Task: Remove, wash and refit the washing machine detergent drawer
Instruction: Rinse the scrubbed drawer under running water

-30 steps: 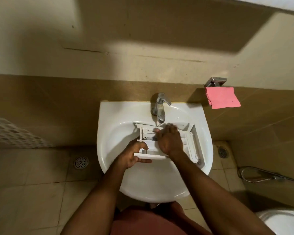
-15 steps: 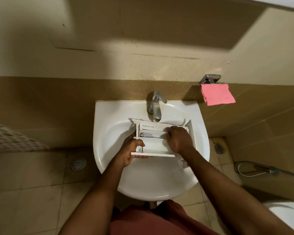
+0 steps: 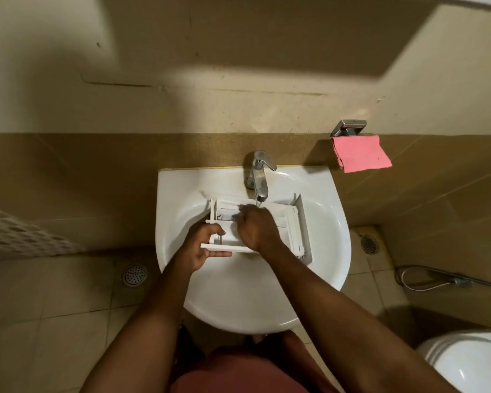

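Note:
The white detergent drawer lies in the white sink, under the chrome tap, from which water runs. My left hand grips the drawer's near left corner, fingers curled over its front panel. My right hand lies inside the drawer's compartments with fingers bent down onto the plastic near the water stream; its fingertips are hidden, so I cannot tell whether they pinch anything.
A pink cloth hangs from a chrome holder on the wall at right. A toilet stands at the lower right, with a hose above it. Floor drains sit beside the sink. A perforated white basket is at left.
My right hand moved from the drawer's right side back to its middle left compartments under the tap. My left hand kept its grip on the front corner.

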